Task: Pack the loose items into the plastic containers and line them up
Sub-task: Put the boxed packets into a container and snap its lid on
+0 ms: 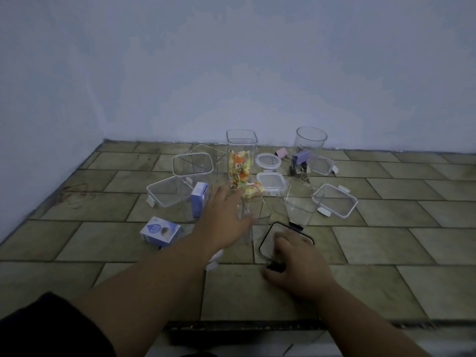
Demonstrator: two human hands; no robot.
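While the right grip (296, 264) curls fingers and thumb around the black-rimmed lid (266, 239) at lower centre, I read the left grip (224, 217) as open, with straight fingers against the near clear container (257, 210). Loose candies (251, 191) lie just beyond that container on the tiled floor (386, 253). A flat blue box (161, 231) lies to its left. Further back, a tall container (242, 161) holds candies and a round container (309, 150) holds binder clips. Judged step: packing, early stage. Next move calls for steadying the near container, loading the candies, then seating the lid.
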